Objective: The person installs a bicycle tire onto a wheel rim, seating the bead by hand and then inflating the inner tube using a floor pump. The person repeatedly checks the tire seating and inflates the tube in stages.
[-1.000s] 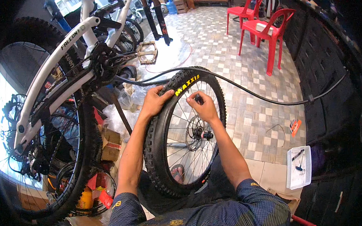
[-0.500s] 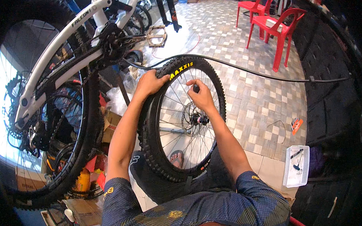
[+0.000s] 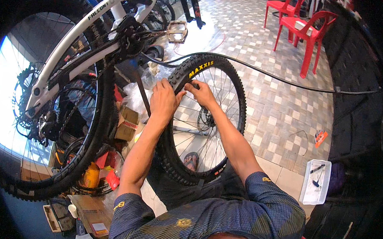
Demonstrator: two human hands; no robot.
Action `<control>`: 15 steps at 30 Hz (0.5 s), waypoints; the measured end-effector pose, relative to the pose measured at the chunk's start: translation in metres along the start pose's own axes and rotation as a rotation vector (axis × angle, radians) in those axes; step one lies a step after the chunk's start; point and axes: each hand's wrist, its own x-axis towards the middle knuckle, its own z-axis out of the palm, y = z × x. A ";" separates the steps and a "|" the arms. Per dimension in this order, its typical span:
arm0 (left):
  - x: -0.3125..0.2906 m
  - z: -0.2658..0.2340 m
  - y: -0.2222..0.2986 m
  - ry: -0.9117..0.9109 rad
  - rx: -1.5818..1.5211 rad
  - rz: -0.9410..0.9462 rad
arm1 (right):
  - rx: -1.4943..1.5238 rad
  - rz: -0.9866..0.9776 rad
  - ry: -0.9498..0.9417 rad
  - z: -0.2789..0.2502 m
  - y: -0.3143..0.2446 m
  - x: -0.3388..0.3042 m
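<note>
pressing along the upper left arc of the knobby black bicycle tyre on its spoked wheel [image 3: 237,100], mid-frame, my left hand [image 3: 164,102] lay curled over the tread, fingers closed on the sidewall. my right hand [image 3: 202,93] pinched the tyre's inner edge at the rim, fingertips shut on it. working the bead well meant keeping both thumbs close together, i judged, clear of the white bicycle frame [image 3: 71,41] at upper left.

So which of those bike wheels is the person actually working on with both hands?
The loose wheel standing upright in front of them: left hand and right hand both grip its knobby tyre. The other wheel remains mounted on the white bike, untouched.
</note>
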 end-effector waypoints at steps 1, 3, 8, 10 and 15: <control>-0.001 -0.001 0.000 -0.009 -0.004 -0.013 | 0.010 -0.042 -0.006 0.000 0.001 0.004; 0.005 0.005 -0.002 -0.019 0.040 -0.029 | -0.133 -0.024 -0.004 0.000 0.004 0.009; 0.007 0.012 -0.010 -0.005 0.044 -0.041 | -0.230 -0.031 0.016 0.007 -0.002 0.009; 0.012 0.012 -0.016 -0.012 -0.025 -0.019 | -0.243 -0.017 0.008 0.005 0.000 0.012; 0.024 0.008 -0.021 -0.069 -0.190 -0.001 | -0.224 -0.054 0.103 0.005 0.006 0.017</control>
